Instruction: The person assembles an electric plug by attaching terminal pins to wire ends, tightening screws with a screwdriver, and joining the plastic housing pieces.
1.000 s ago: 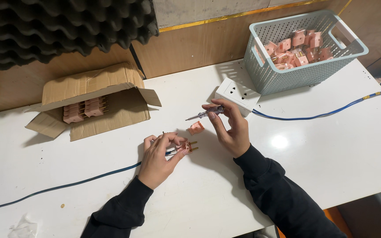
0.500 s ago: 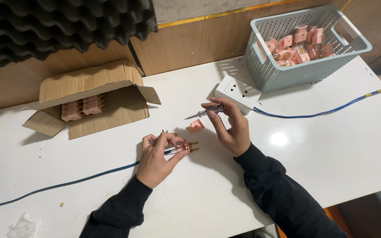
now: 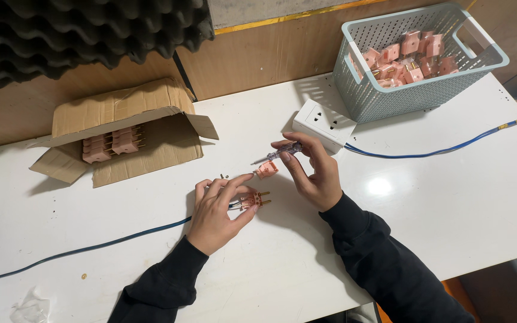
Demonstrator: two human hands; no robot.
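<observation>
My left hand (image 3: pixel 218 210) grips a pink plug body (image 3: pixel 254 201) with brass pins pointing right, and a dark blue cable (image 3: pixel 91 246) runs from it to the left across the white table (image 3: pixel 450 209). My right hand (image 3: pixel 311 169) holds a small clear-handled screwdriver (image 3: pixel 279 153) with its tip pointing left. A pink plug cover (image 3: pixel 266 170) is held just below the screwdriver at my right fingertips. Both sleeves are black.
An open cardboard box (image 3: pixel 121 133) with pink plug parts lies at the back left. A white socket block (image 3: pixel 320 124) with a blue cable (image 3: pixel 450 147) sits behind my right hand. A grey-blue basket (image 3: pixel 420 90) of pink plugs stands at the back right. Tiny screws (image 3: pixel 225 176) lie near my left hand.
Both hands keep nearly the same pose. My left fingers have spread slightly over the plug body, and the view has shifted a little.
</observation>
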